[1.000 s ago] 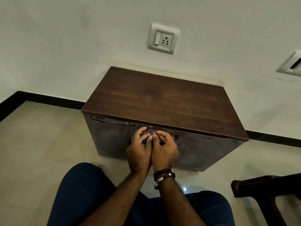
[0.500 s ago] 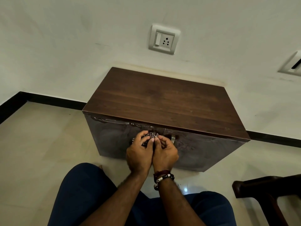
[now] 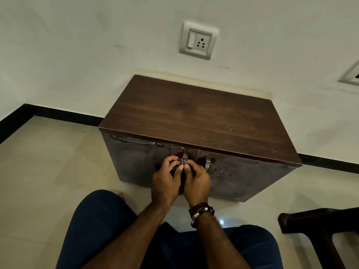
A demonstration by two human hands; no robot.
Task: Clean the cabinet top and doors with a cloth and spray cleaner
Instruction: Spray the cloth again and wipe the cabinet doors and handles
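A low dark-wood cabinet stands against the wall, its top bare. Its two glossy dark doors are shut and streaked, with two metal handles at the middle. My left hand and my right hand are pressed together in front of the left door's handle, both gripping a small bunched checked cloth. Most of the cloth is hidden between my palms. No spray bottle is in view.
A socket with a switch is on the wall above the cabinet. A dark wooden chair arm juts in at the lower right. My knees in blue trousers are close to the cabinet on the tiled floor.
My two hands have slid down the door front with the cloth, uncovering the handles.
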